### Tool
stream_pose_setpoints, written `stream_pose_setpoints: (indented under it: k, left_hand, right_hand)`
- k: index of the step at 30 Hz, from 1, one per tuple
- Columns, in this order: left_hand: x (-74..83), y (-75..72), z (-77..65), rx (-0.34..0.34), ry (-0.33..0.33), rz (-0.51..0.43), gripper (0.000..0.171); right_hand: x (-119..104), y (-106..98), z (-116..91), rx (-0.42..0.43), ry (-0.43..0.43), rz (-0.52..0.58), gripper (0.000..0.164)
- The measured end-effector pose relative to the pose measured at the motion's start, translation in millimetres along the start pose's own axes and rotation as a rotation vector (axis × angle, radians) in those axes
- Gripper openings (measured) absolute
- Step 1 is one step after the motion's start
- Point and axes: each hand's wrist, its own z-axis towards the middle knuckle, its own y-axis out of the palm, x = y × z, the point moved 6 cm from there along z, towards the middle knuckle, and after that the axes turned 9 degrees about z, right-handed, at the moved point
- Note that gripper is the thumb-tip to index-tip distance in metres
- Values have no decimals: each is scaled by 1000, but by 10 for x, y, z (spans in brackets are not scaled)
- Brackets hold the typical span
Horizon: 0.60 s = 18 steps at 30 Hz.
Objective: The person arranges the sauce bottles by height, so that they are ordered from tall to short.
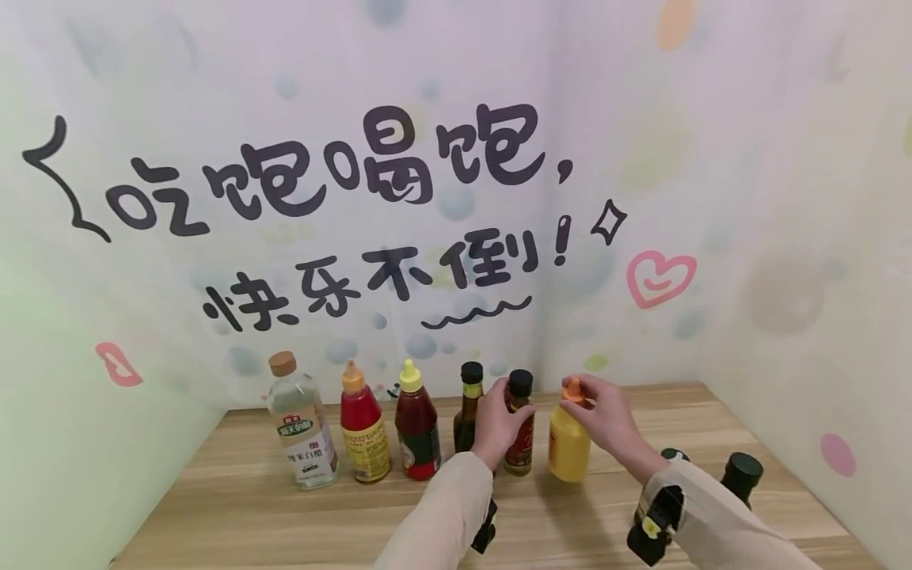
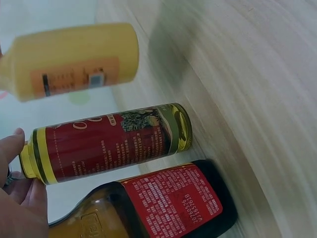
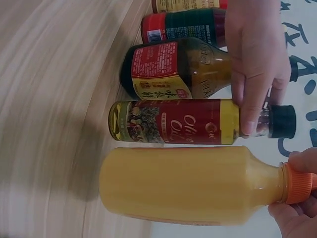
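My left hand (image 1: 499, 423) grips the neck of an olive oil bottle (image 1: 522, 455) with a dark cap and a red label. This bottle stands upright in the row. The right hand (image 1: 604, 412) pinches the orange cap of a yellow squeeze bottle (image 1: 568, 450) just to the right of the oil. In the left wrist view the yellow bottle's base (image 2: 130, 52) hangs a little above the tabletop, its shadow on the wood. Left of the oil stands a soy sauce bottle (image 3: 156, 67) with a red and yellow label, partly behind my left hand in the head view.
Further left stand a clear white vinegar bottle (image 1: 308, 455), a red sauce bottle (image 1: 366, 443) with an orange cap and a darker red one (image 1: 418, 427) with a yellow cap. A dark-capped bottle (image 1: 742, 473) and another cap (image 1: 674, 454) show behind my right sleeve. A printed wall (image 1: 456, 71) closes the back.
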Motion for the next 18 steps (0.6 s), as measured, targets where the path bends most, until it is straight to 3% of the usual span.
stream_pose_setpoints:
  k: [9,18]
  left_hand:
    - [-2,-1,6,-9,-8,-3,34]
    - [-22,26,2,-15,-6,7,38]
  right_hand:
    - [195,120,115,70,48,52,26]
    - [316,180,115,86,89,24,27]
